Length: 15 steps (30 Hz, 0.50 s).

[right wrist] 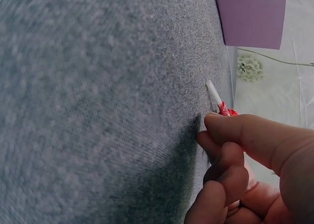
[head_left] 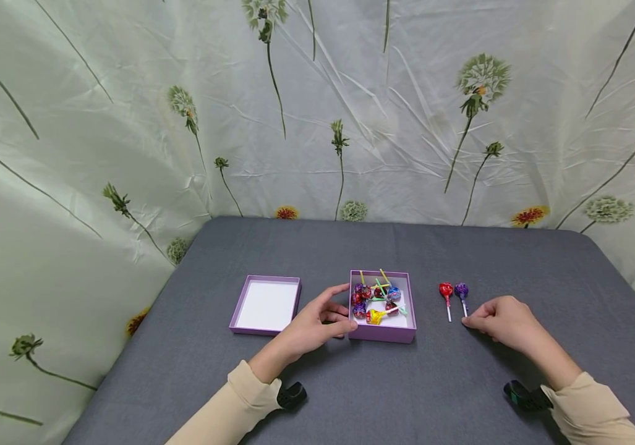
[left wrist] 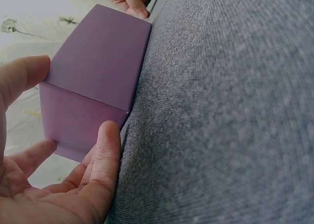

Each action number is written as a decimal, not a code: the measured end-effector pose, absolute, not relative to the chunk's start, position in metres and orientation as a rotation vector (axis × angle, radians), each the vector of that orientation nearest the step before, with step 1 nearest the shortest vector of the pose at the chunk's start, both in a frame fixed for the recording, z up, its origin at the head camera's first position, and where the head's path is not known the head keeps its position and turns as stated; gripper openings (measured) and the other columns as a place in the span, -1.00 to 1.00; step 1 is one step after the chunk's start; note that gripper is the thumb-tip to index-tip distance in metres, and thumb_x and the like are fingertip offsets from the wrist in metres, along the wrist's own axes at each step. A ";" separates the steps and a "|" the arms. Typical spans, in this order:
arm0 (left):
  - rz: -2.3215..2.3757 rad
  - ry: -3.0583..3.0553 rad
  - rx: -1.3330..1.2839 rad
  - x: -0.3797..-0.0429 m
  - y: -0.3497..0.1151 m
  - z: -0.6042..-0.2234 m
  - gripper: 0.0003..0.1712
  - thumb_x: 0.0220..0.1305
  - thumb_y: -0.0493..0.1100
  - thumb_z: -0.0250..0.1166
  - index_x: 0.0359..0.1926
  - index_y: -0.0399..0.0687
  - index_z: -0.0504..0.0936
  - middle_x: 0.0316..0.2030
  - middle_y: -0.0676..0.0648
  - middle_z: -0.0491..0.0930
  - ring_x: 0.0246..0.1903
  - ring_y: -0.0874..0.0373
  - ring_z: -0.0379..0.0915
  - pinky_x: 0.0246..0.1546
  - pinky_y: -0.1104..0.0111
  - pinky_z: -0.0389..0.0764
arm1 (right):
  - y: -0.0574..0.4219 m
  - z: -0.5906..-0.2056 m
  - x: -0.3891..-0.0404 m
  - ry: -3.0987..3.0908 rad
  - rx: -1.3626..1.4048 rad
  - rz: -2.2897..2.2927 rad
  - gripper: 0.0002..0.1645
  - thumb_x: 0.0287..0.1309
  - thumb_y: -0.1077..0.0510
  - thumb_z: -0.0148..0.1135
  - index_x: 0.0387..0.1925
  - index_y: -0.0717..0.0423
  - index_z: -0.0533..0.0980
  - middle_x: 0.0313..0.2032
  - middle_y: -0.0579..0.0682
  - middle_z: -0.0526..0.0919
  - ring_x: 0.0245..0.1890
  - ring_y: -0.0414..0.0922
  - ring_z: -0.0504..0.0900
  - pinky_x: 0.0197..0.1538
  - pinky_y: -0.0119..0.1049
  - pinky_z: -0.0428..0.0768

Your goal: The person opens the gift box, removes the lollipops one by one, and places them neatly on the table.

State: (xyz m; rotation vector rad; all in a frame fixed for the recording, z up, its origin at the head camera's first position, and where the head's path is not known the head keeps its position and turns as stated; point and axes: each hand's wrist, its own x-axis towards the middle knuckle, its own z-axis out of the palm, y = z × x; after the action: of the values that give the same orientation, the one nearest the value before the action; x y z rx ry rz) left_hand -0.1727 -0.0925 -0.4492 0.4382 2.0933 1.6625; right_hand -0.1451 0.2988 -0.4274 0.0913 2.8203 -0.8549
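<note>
A pale, glossy cloth (head_left: 384,123) printed with dandelions hangs behind and to the left of a table (head_left: 434,383) covered in dark grey woven fabric. A beige sleeve (head_left: 239,402) is turned back on each forearm. Near the middle of the table stands a square purple box (head_left: 382,334) with a pale inside, uncovered. To its left, a shallow purple lid (head_left: 264,306) lies with its white inside up. The left hand (head_left: 310,322) is between them, its thumb touching the box's near left corner and its relaxed, spread fingers resting along the left wall. The right hand (head_left: 509,324) is at the right, thumb and forefinger closed together on the stick end of a purple-wrapped lollipop (head_left: 462,290) that lies on the table; its stick seems pinched, though the right wrist view hides the contact. Just beside it, to the left, a red-wrapped lollipop (head_left: 446,290) lies with its white stick toward the person. Inside the box, lollipops in red, purple and blue wrappers lie jumbled, with a yellow-wrapped lollipop (head_left: 375,317) nearest the front wall
</note>
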 end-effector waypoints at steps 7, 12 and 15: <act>1.658 2.097 0.432 -0.173 -0.092 -0.448 -0.12 0.42 -0.13 0.48 0.64 0.12 0.28 0.12 -0.24 0.59 -0.03 0.13 0.61 -0.04 0.24 0.78 | 0.299 -0.426 -0.147 2.813 0.085 -0.845 -0.69 0.29 -0.03 0.46 -0.49 0.06 0.71 -0.60 -0.19 0.49 -0.52 -0.16 0.47 -0.47 -0.30 0.36; 1.661 2.096 0.426 -0.173 -0.092 -0.448 -0.11 0.41 -0.13 0.49 0.64 0.12 0.28 0.12 -0.24 0.60 -0.03 0.13 0.61 -0.05 0.24 0.78 | 0.299 -0.424 -0.148 2.803 0.089 -0.834 -0.69 0.28 -0.03 0.47 -0.49 0.07 0.71 -0.59 -0.19 0.51 -0.52 -0.16 0.48 -0.46 -0.30 0.37; 1.659 2.095 0.420 -0.174 -0.092 -0.448 -0.11 0.41 -0.13 0.49 0.64 0.13 0.28 0.12 -0.24 0.59 -0.03 0.13 0.61 -0.04 0.25 0.78 | 0.300 -0.423 -0.148 2.798 0.094 -0.829 -0.69 0.27 -0.04 0.47 -0.49 0.07 0.71 -0.59 -0.19 0.52 -0.51 -0.17 0.49 -0.46 -0.30 0.38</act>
State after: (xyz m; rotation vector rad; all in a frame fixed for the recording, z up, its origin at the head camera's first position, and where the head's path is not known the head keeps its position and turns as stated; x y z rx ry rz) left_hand -0.1736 -0.0915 -0.4478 0.4196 2.0952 1.6586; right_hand -0.1480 0.2996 -0.4233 0.0940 2.7976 -0.8292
